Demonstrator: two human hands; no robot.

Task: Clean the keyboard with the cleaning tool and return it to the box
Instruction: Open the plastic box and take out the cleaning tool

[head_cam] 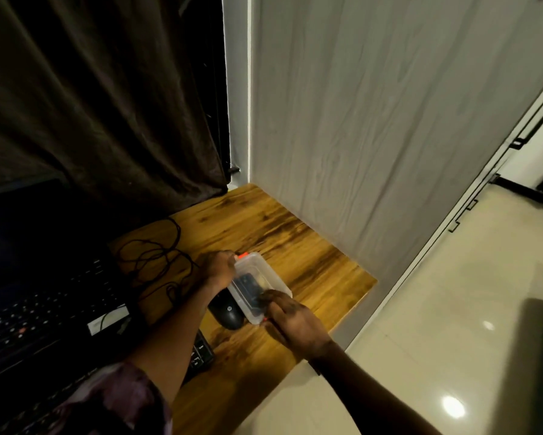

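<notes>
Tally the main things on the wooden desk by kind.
Clear plastic box with orange latches: 1
Black computer mouse: 1
Black open laptop: 1
Black separate keyboard: 1
Black tangled cable: 1
Dark thing inside the box: 1
Total: 6

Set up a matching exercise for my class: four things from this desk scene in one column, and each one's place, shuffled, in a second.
Things
1. clear plastic box with orange clips
2. black computer mouse
3. tangled black cable
4. open black laptop

Places
A. far left of the brown wooden desk
B. gripped at its ends by the left hand and right hand
C. lying beside the box, on its laptop side
D. between the laptop and the left hand

Pairs: 1-B, 2-C, 3-D, 4-A
</notes>
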